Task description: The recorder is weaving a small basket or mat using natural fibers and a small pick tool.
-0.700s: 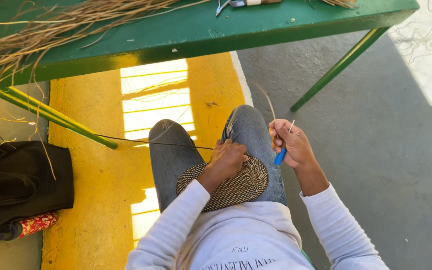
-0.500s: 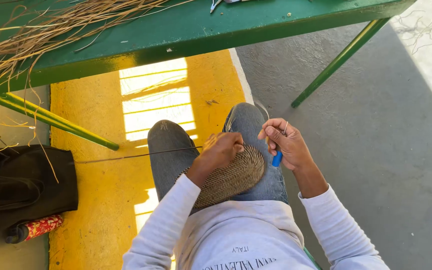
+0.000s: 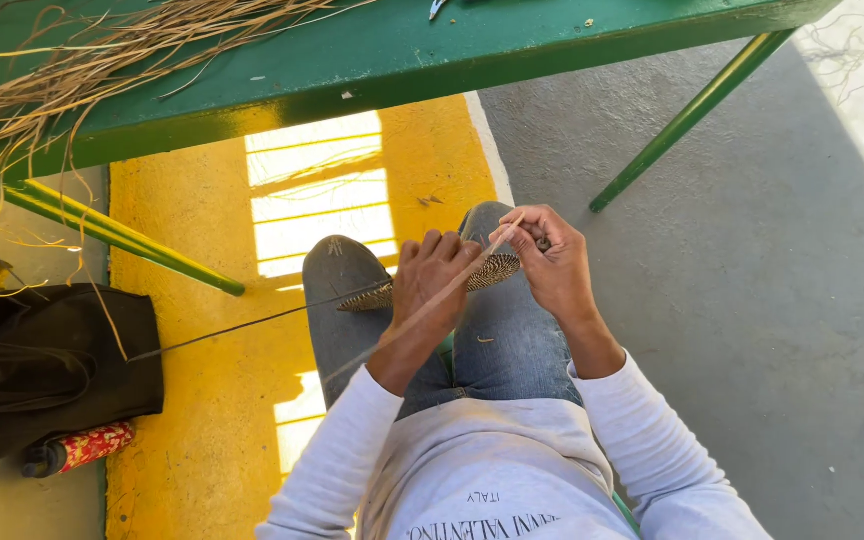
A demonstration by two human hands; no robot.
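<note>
— What are the hands doing?

— The left hand (image 3: 434, 285) is wrapped over the near edge of a flat woven disc (image 3: 492, 272) that lies tilted across the knees, fingers curled down on it. The right hand (image 3: 550, 262) is closed at the disc's far edge, pinching a pale fibre strand (image 3: 422, 308) that runs slantwise down across the left wrist.

— Anything else close by?

— A thin dark strand (image 3: 242, 327) sticks out from the disc's left end and reaches over the floor toward a black bag (image 3: 42, 365). Beside the bag lies a red patterned bundle (image 3: 92, 445).

— And further out?

— A green worktop (image 3: 402, 50) stands past the knees, with a heap of dried fibres (image 3: 92, 60) spilling over its left edge. Its slanted green leg (image 3: 692, 115) comes down on the right, and a green rail (image 3: 122, 240) lies low on the left.

— The ground?

— A yellow painted strip (image 3: 192, 220) with a sunlit patch under the legs, grey concrete floor (image 3: 772, 300) to the right.
</note>
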